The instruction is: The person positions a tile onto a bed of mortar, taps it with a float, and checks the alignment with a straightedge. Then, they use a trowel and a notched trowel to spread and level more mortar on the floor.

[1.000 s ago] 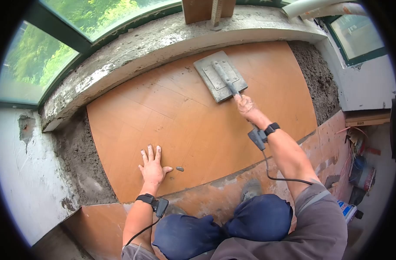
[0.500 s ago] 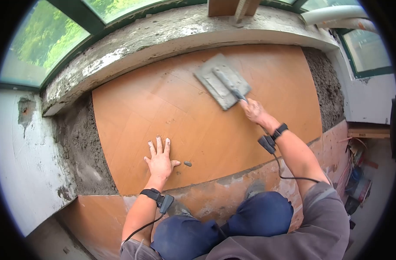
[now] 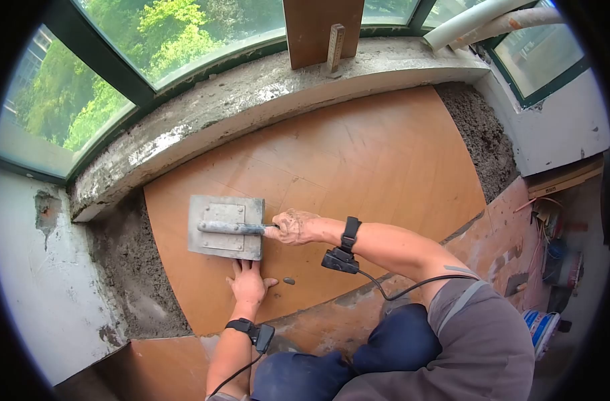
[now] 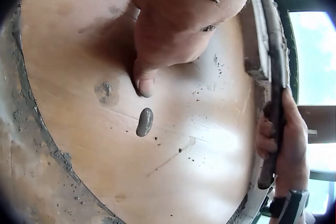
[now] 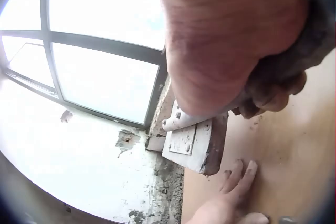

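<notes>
A large orange-brown tile (image 3: pixel 345 187) lies on the floor bed. The right hand (image 3: pixel 295 227) grips the handle of a grey rectangular float (image 3: pixel 215 242), whose plate is over the tile's left part; the left wrist view shows its edge side-on, with the right hand (image 4: pixel 286 142) round the handle. My left hand (image 3: pixel 249 286) rests spread on the tile just below the float, fingertips partly hidden by the plate in the head view. In the right wrist view the left hand (image 5: pixel 228 203) is beside the float (image 5: pixel 197 145). A small grey pebble-like lump (image 4: pixel 145 122) lies near the left thumb.
Rough mortar (image 3: pixel 134 267) borders the tile at left, and more mortar (image 3: pixel 475 127) at right. A concrete ledge (image 3: pixel 251 100) runs under the windows, with a board (image 3: pixel 312 40) standing on it. Pipes (image 3: pixel 479 23) are at top right, a blue-and-white container (image 3: pixel 540 331) at lower right.
The float, still gripped by the right hand, has moved from the tile's upper middle to its left side, close above the left hand. The left hand remains on the tile; the head view has shifted.
</notes>
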`<state>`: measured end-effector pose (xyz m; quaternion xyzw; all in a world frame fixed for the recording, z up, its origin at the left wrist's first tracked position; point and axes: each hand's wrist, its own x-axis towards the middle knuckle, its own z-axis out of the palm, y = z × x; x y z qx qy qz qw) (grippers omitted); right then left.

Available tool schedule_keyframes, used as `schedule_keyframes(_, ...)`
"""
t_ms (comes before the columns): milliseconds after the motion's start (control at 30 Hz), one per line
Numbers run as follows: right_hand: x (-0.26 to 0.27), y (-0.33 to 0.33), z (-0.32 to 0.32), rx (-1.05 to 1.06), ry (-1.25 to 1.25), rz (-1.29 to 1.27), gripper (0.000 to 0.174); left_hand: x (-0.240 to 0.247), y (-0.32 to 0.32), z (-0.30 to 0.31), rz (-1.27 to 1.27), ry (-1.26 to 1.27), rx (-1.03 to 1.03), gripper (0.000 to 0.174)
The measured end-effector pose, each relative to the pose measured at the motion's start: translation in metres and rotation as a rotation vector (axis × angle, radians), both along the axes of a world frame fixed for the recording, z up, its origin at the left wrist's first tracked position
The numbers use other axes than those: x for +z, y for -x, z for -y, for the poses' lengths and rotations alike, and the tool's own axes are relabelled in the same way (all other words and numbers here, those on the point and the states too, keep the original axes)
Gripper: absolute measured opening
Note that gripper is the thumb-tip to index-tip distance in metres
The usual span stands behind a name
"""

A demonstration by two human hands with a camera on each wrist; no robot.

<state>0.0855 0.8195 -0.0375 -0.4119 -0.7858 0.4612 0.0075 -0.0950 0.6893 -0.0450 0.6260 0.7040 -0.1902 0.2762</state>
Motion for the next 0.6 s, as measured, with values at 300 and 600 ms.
schedule_keyframes(300, -0.022, -0.073, 0.013, -0.447, -0.274, -0.361, 0.047, 0.000, -0.005, 0.001, -0.020, -0.013, 0.008, 0.100)
schedule_keyframes(600, 0.006, -0.106, -0.009, -0.680, 0.051, 0.006, 0.049, -0.001, -0.007, -0.002, -0.017, -0.024, 0.017, 0.099)
